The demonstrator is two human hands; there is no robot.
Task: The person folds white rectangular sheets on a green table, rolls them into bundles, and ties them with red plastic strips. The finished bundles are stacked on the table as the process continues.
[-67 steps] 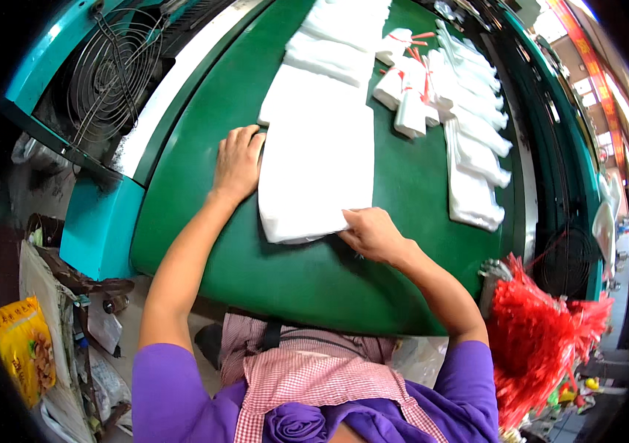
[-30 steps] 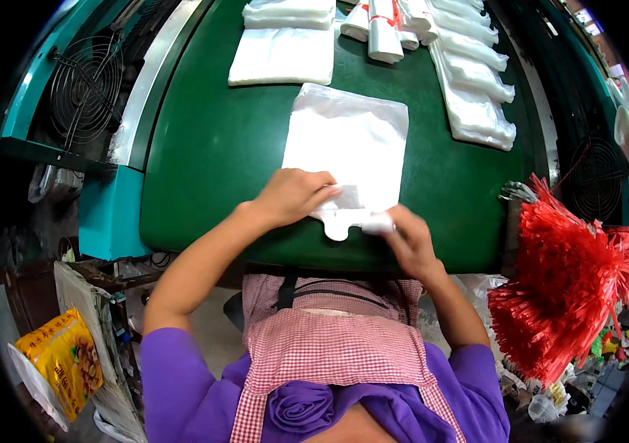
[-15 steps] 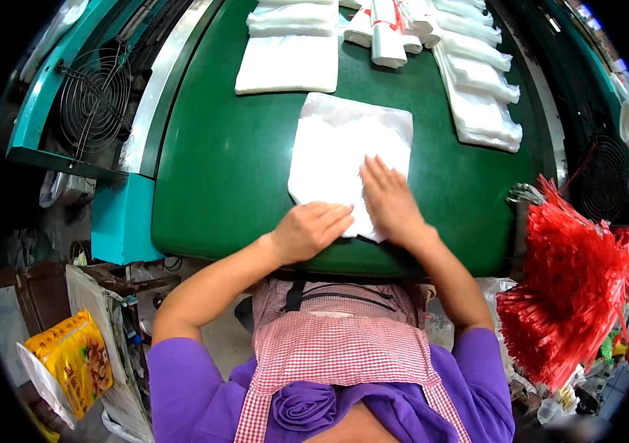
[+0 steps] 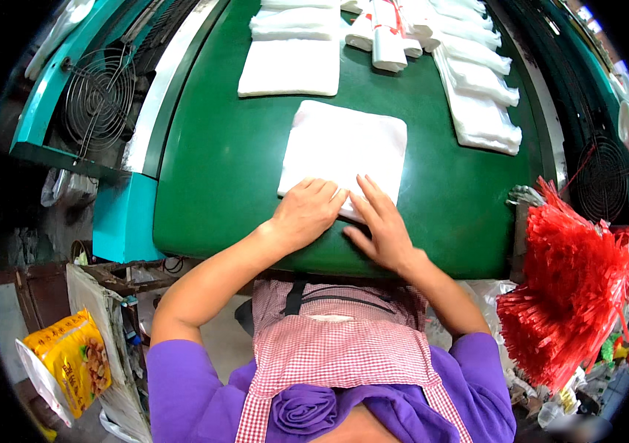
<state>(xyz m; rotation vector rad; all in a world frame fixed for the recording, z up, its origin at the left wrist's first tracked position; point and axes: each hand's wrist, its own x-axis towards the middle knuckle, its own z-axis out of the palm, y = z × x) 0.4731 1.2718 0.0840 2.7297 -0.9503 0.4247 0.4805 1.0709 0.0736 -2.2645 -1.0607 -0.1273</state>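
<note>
A flat stack of white plastic bags lies on the green tabletop, squared up and slightly tilted, directly ahead of me. At its near left edge rests my left hand, fingers together and curled down over the edge, closed on it. My right hand is beside it at the near right edge. Its fingers are stretched out and the thumb stands apart, with the fingertips touching the bags. Part of the near edge is hidden beneath both hands.
Folded white bag stacks lie far left, and an overlapping row far right. Between them are rolled bags tied with red strips. A red plastic-strip bundle hangs at the right. Round fan guards flank the green table.
Both hands have moved at the near edge, the right one drawing back toward me and spreading its thumb. The stack now looks shorter at its near end and sits slightly further left.
</note>
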